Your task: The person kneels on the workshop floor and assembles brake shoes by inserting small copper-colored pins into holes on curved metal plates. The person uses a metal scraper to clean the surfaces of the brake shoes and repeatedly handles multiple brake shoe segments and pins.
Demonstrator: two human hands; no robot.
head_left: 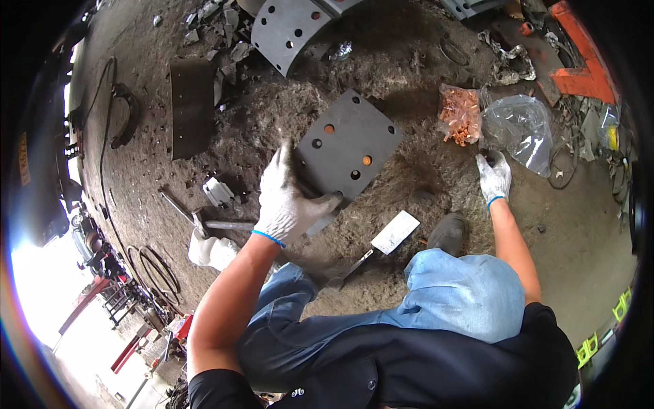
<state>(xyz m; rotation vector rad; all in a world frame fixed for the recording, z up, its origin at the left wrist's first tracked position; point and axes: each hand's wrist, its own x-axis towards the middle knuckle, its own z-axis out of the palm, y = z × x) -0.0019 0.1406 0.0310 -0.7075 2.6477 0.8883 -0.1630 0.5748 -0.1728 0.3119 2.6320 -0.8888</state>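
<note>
A dark grey brake lining (349,143) with several holes lies before me; orange copper rivets (367,161) sit in two of them. My left hand (289,198), in a white glove, grips its left edge, with the fingers up one side and a dark-tipped thumb at the lower corner. Off to the right, my gloved right hand (495,177) has its fingers curled near the ground; whatever they hold, if anything, is too small to make out. Just beyond that hand lies a clear bag of copper rivets (461,112), beside a crumpled clear plastic bag (521,129).
A hammer (228,225) rests left of my left forearm. Near my shoe (447,234) are a white card (396,232) and a thin dark tool (357,264). More curved linings (293,31) stand at the far side, and an orange metal frame (582,58) at far right.
</note>
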